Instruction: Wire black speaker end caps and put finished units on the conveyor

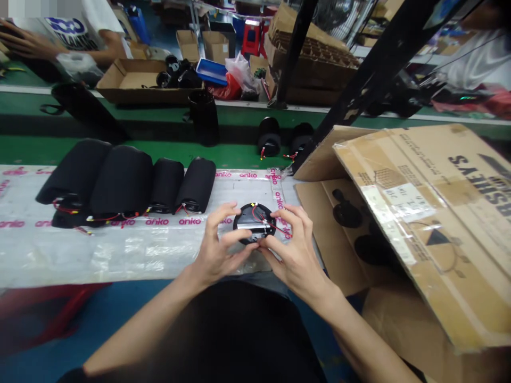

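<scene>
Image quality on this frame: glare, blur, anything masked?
Head view: glare patches on the plastic-covered tabletop, shine along the carton's tape; head view: red object at lower left blurred, held round black part clearer; head view: upper-left corner pixelated.

Before you, the plastic-covered bench (59,255) is pale and cloudy, crossed by pink-lettered tape (248,175), and light glints off its near part. Beyond it, a green surface (239,154) runs left to right. On your right, a thick dark beam (371,74) slants upward beside a slimmer dark post (295,53). A fan (335,13) shows between them, far off. You also have a red stool (250,37) far ahead and blue floor (120,324) near left.
</scene>
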Demonstrator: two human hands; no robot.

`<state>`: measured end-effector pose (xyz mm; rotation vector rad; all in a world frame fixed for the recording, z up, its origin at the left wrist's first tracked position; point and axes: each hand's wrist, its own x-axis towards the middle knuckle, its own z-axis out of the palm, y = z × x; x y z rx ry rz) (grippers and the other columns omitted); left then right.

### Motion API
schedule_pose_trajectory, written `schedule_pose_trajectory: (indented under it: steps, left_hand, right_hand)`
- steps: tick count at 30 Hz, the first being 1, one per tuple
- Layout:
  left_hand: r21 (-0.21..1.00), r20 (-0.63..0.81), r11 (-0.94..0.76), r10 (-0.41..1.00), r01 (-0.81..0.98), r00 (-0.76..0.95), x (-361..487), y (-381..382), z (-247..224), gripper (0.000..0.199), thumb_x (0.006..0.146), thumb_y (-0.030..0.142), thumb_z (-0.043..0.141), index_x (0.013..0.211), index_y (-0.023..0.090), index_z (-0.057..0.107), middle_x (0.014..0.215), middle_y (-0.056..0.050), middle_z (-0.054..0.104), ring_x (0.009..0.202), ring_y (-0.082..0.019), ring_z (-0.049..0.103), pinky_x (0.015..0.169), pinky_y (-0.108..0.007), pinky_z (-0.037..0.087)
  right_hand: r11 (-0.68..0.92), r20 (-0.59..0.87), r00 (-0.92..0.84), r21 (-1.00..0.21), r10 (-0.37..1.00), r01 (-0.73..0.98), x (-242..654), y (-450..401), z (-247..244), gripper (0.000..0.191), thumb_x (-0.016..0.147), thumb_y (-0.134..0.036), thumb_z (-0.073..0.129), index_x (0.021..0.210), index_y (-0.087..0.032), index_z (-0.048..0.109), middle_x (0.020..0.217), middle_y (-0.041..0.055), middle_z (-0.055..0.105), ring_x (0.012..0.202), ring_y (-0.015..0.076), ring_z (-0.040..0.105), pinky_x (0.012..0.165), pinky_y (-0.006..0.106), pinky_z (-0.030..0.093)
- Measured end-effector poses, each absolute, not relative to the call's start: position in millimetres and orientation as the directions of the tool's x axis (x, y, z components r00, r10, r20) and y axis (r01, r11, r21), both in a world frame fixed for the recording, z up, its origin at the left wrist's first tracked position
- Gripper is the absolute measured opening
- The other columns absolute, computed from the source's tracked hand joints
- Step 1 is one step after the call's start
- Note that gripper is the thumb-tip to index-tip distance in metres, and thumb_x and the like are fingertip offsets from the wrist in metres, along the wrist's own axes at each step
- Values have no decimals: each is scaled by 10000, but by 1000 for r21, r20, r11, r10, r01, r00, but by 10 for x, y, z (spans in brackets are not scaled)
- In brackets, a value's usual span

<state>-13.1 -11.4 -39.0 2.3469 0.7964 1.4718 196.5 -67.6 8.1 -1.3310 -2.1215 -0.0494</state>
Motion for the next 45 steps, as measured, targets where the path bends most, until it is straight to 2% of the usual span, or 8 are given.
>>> schedule_pose_trajectory:
  steps: [4, 13, 22, 30, 35, 38, 40, 45]
  left_hand:
    - [172, 701, -905, 390, 389, 597, -330, -24, -70, 254, 906, 261, 865, 1096, 226, 700, 1221, -105, 629, 1267, -305, 617, 1085, -499, 534]
    - [-50, 363, -907, 373, 418, 854, -221, -42, 375, 111, 1083, 217, 611, 1017, 160, 680, 1128, -108, 738, 1172, -288, 683, 1095, -515, 445]
    - [115, 391, -911, 408, 396, 825, -291, 11, 348, 102, 1057, 275, 659, 1054, 175, 678, 1231, -145, 684, 1268, -319, 630, 1117, -558, 451]
    - [106, 339, -932, 361, 346, 869, -284, 93, 396, 47, 1044, 196, 637, 1056, 194, 682, 1294, -155, 647, 1340, -346, 563, 1147, -603, 450]
    - [278, 347, -895, 433, 350, 832, -340, 99, 374, 43, 1034, 232, 669, 1053, 194, 666, 1367, -161, 617, 1371, -350, 560, 1145, -571, 473]
    - [418, 448, -816, 567, 398, 691, -352, 52, 263, 173, 1006, 281, 729, 1136, 207, 643, 1373, -157, 628, 1345, -328, 597, 1114, -529, 508]
    - [448, 532, -785, 619, 427, 578, -309, 18, 190, 236, 982, 292, 762, 1144, 207, 613, 1277, -138, 686, 1276, -311, 650, 1113, -528, 504]
    - [351, 576, -768, 629, 537, 522, -52, -63, 160, 412, 909, 476, 827, 1114, 200, 599, 1156, -124, 762, 1232, -366, 686, 1192, -648, 361]
  right_hand:
    - [486, 467, -315, -308, 826, 818, 1962, -665, 122, 91, 973, -174, 709, 895, -220, 696, 1477, 139, 423, 1492, 413, 361, 1236, 724, 420]
    - [536, 509, -366, -236, 779, 811, 2030, -698, 50, 159, 993, -131, 678, 1084, -241, 747, 1446, 138, 473, 1492, 360, 404, 1258, 631, 452]
    - [457, 370, -352, -249, 860, 854, 1952, -681, 275, 94, 998, -127, 625, 967, -167, 704, 1484, 207, 493, 1542, 424, 387, 1292, 675, 392]
    - [370, 285, -296, -257, 912, 893, 1849, -705, 388, 133, 960, -72, 616, 1053, -110, 703, 1513, 279, 480, 1577, 470, 348, 1290, 681, 383]
    - [460, 310, -342, -525, 887, 716, 2133, -783, 423, 207, 1029, -179, 627, 1202, -241, 722, 1767, 132, 286, 1672, 364, 248, 1301, 628, 391]
    - [295, 370, -33, -678, 928, 673, 2548, -837, 181, 192, 1039, -252, 627, 1184, -297, 745, 1668, 86, 482, 1548, 315, 491, 1262, 598, 444]
    - [76, 355, 220, -659, 909, 749, 2878, -809, -99, 201, 1033, -324, 611, 1169, -258, 744, 1506, 135, 624, 1430, 343, 596, 1227, 630, 451]
    - [-313, 300, 466, -440, 832, 842, 3487, -558, -720, 803, 910, -498, 720, 1562, -91, 492, 1639, 329, 440, 1560, 505, 371, 1237, 724, 315]
